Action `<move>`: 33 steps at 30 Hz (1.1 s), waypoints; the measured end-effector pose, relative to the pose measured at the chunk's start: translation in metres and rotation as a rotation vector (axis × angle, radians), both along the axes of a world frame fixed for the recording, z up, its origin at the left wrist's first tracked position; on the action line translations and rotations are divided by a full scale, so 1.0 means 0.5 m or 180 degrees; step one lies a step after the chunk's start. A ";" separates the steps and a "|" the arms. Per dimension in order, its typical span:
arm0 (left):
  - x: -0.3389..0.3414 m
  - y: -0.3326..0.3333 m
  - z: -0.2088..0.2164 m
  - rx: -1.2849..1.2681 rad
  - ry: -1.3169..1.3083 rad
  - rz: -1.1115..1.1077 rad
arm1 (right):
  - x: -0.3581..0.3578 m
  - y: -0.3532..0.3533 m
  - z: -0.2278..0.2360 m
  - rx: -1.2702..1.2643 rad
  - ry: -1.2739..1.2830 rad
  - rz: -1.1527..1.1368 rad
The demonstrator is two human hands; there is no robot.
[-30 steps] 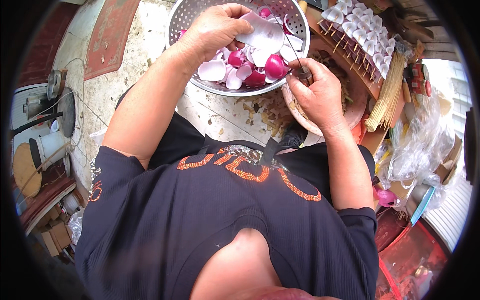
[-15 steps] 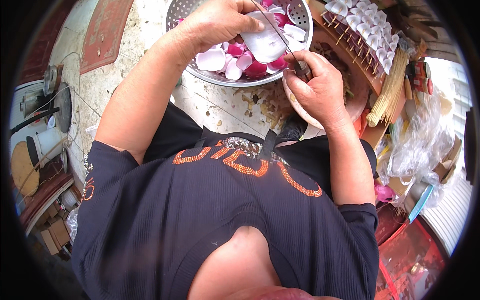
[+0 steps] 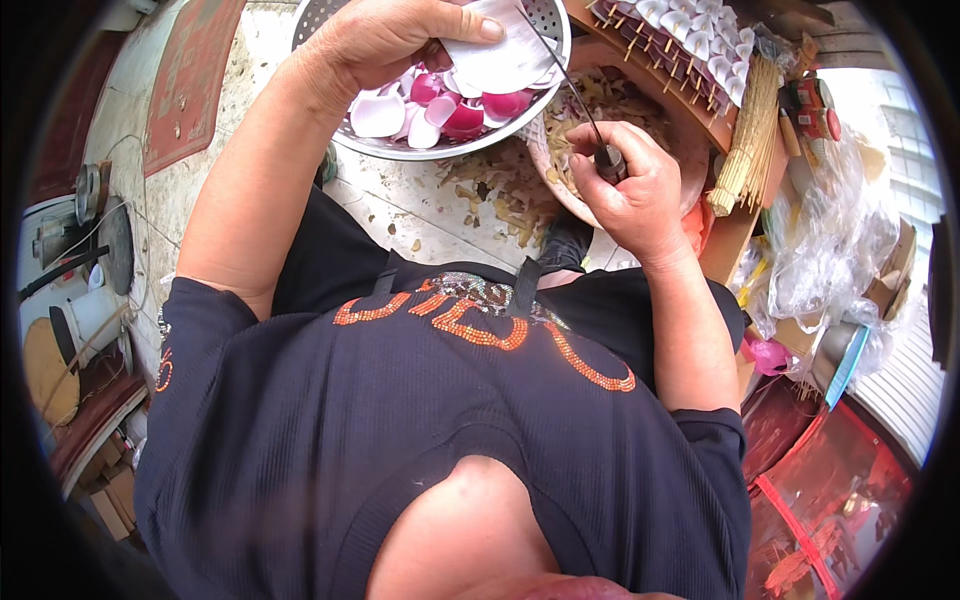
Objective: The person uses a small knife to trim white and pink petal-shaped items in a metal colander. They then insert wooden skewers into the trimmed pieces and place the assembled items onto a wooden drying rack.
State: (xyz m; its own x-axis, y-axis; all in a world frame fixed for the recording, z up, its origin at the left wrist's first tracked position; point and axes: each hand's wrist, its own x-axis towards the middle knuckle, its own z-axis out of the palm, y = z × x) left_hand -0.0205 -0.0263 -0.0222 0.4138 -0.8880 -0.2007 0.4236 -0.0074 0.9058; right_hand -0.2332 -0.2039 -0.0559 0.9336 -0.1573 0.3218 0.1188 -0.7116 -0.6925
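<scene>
Head view: left hand point(image 3: 400, 40) has lifted the white petal point(image 3: 500, 60) higher over the metal bowl point(image 3: 545, 20); right hand point(image 3: 630, 185), fist closed, still holds the thin tool point(image 3: 565, 75).

Your single head camera looked steeply down from above your chest, close in, its fisheye bending edges. The metal colander point(image 3: 520, 120) sat at the top, ahead of you; floor lay left of it.

Pale tiled floor point(image 3: 400, 205), red mat point(image 3: 190, 80), seemingly daylit.
</scene>
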 end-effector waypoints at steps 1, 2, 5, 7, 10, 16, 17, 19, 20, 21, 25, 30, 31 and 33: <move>-0.006 -0.004 0.004 0.0018 0.0008 -0.0057 | -0.011 -0.003 0.002 -0.0017 0.0019 -0.0020; -0.015 -0.010 0.004 0.0041 -0.0150 -0.0084 | -0.024 -0.005 0.003 -0.0030 0.0037 -0.0042; -0.050 -0.031 0.000 0.0107 -0.0626 -0.0164 | -0.054 -0.013 0.000 0.0019 -0.0062 -0.0045; -0.080 -0.048 0.012 0.0010 -0.0470 -0.0294 | -0.073 -0.021 -0.004 0.0040 -0.0175 -0.0017; -0.121 -0.065 0.014 0.0020 -0.0716 -0.0473 | -0.090 -0.023 -0.003 -0.0138 -0.0387 -0.0069; -0.192 -0.079 0.038 0.0145 -0.0549 -0.0404 | -0.127 -0.032 0.014 -0.0236 -0.0604 -0.0257; -0.202 -0.080 0.040 0.0225 -0.0580 -0.0402 | -0.132 -0.032 0.019 -0.0238 -0.0638 -0.0266; -0.228 -0.082 0.049 0.0306 -0.0503 -0.0433 | -0.139 -0.030 0.024 -0.0224 -0.0719 -0.0279; -0.243 -0.085 0.050 0.0306 -0.0432 -0.0464 | -0.143 -0.030 0.025 -0.0211 -0.0763 -0.0287; -0.255 -0.088 0.050 0.0305 -0.0362 -0.0497 | -0.145 -0.030 0.026 -0.0197 -0.0807 -0.0297; -0.303 -0.098 0.044 0.0463 -0.0223 -0.0460 | -0.149 -0.029 0.036 -0.0144 -0.1074 -0.0225; -0.341 -0.108 0.046 0.0603 -0.0032 -0.0550 | -0.155 -0.039 0.038 -0.0094 -0.1334 -0.0259; -0.346 -0.107 0.046 0.0630 -0.0093 -0.0555 | -0.152 -0.045 0.033 -0.0021 -0.1333 -0.0391; -0.352 -0.105 0.044 0.0663 -0.0206 -0.0563 | -0.146 -0.057 0.021 0.0106 -0.1320 -0.0650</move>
State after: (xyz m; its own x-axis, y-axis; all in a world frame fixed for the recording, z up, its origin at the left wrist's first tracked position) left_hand -0.1963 -0.0790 -0.0004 0.2739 -0.8900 -0.3646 0.3403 -0.2649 0.9022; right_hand -0.3061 -0.2324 -0.0455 0.6760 -0.3410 0.6533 0.2504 -0.7274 -0.6389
